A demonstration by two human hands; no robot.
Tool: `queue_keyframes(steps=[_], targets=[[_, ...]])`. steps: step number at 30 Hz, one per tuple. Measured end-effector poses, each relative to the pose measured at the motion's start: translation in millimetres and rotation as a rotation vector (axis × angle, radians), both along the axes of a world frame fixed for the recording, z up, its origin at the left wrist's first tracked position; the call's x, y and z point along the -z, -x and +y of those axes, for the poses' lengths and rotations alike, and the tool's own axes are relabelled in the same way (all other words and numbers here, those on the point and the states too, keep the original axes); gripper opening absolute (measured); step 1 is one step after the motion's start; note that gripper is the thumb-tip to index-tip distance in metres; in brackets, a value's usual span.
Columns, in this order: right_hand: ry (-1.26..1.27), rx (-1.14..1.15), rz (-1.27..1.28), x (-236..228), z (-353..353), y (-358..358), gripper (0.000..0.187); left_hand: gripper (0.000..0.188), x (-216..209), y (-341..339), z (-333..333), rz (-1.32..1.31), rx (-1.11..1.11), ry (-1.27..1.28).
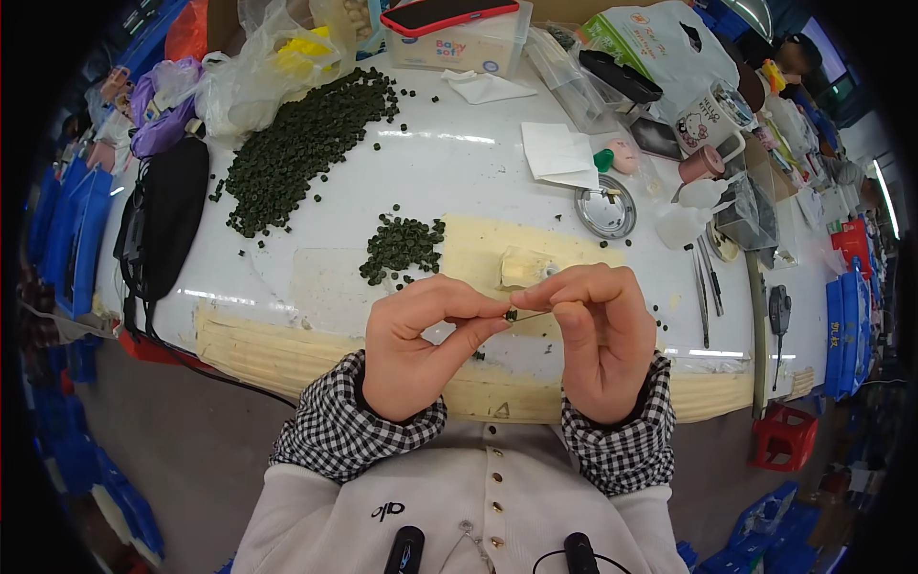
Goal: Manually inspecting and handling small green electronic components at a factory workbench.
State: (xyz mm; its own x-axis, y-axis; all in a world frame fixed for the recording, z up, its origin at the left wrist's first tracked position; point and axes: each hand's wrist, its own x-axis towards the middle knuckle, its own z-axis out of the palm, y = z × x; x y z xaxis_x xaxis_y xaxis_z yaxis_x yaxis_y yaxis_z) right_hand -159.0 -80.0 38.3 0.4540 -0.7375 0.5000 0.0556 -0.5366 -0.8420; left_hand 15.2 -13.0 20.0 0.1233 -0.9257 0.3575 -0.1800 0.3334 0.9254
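Note:
My left hand [411,340] is closed, pinching a small dark green piece [512,315] between thumb and forefinger above the table's front edge. Facing it, my right hand [609,335] grips a thin needle-like rod [535,314] that reaches toward the green piece. Whether the rod's tip touches or enters the piece is too small to tell. Just beyond my fingers sits a pale yellow block [524,269] on a cream-coloured sheet [473,239]. A small heap of dark green pieces [402,246] lies beyond my left hand, with a much larger heap [296,148] farther back.
Tweezers [703,297] lie at right, near a round metal dish [605,207] and a white mug [708,120]. A black pouch [182,215] rests at the left edge. Plastic bags [273,81] and a clear box [457,46] with a red-cased phone [449,15] line the back.

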Motion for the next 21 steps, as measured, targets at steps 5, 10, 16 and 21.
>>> queue_keyframes(steps=[5,10,16,21], targets=[[-0.011,-0.004,-0.010,3.5,-1.1,-0.1,0.008,0.016,1.5,-0.3,0.0,-0.015,-0.002,0.009],[-0.012,-0.004,0.016,3.1,-1.3,1.1,0.007,0.015,3.0,1.0,0.2,0.010,-0.011,-0.009],[-0.002,0.003,0.015,3.9,-1.7,0.3,0.005,0.015,4.3,0.6,-0.7,-0.001,-0.014,0.010],[0.207,0.008,0.095,-4.5,-4.2,-0.6,0.010,0.016,3.8,1.0,-0.4,-0.011,-0.027,0.002]])
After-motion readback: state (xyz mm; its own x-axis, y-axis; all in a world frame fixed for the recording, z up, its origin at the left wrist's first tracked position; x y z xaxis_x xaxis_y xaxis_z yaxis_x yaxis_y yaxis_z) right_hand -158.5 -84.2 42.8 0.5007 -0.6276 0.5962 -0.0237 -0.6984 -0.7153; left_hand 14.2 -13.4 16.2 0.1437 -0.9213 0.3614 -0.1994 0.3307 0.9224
